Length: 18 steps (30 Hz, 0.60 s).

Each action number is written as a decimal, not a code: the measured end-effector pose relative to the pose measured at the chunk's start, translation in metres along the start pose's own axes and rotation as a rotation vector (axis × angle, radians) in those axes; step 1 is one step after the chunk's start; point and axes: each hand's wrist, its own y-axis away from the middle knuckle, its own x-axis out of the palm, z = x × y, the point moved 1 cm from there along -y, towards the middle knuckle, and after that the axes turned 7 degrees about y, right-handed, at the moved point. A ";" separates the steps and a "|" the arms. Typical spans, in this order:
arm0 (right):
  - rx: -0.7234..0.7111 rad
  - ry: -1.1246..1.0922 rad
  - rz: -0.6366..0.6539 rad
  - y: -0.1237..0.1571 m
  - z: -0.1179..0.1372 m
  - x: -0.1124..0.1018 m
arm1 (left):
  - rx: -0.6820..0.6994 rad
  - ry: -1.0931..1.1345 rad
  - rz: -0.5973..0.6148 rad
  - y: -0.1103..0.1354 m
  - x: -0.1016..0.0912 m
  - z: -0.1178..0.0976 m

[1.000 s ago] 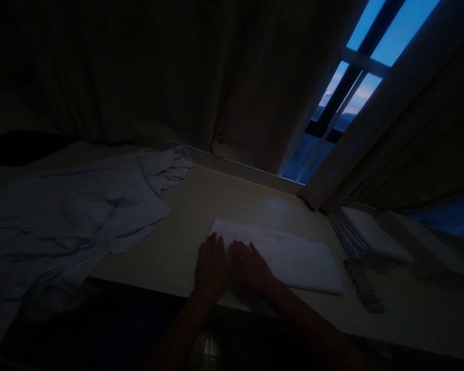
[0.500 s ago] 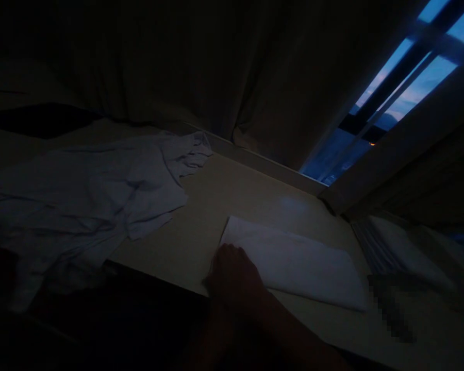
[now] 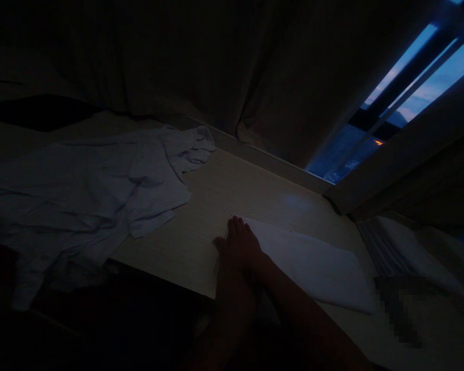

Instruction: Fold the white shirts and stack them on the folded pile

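A long folded white cloth lies flat on the pale tabletop. Palm down on its left end is my right hand, fingers stretched out along the cloth's short edge. What seems to be that hand's thumb sticks out to the left. My left hand comes up from below and crosses under the right wrist; its fingers are mostly hidden and dark. Left of both hands, a crumpled light garment is spread out, part of it hanging over the table's front edge.
A stack of folded cloths sits at the right, with a pixelated dark patch before it. Dark curtains hang behind the table, beside a window with dusk light. A dark flat object lies at the far left. The room is very dim.
My right hand has moved up along the left end of the folded cloth, its fingers going from curled to stretched out. The left forearm now shows more clearly beneath it. The view has shifted slightly.
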 end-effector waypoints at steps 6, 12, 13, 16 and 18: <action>0.027 0.028 -0.003 -0.024 -0.004 0.002 | 0.002 0.029 -0.037 0.010 0.014 0.009; 0.005 0.006 -0.012 -0.026 -0.008 0.006 | 0.000 0.030 -0.074 0.012 0.021 0.011; -0.004 0.006 -0.003 -0.026 -0.009 0.005 | 0.000 0.024 -0.080 0.012 0.021 0.011; -0.033 0.027 -0.027 -0.018 -0.015 -0.006 | -0.008 0.000 -0.105 0.012 0.016 0.007; -0.017 0.062 -0.091 0.001 -0.024 -0.014 | -0.023 -0.051 -0.115 0.011 0.011 0.005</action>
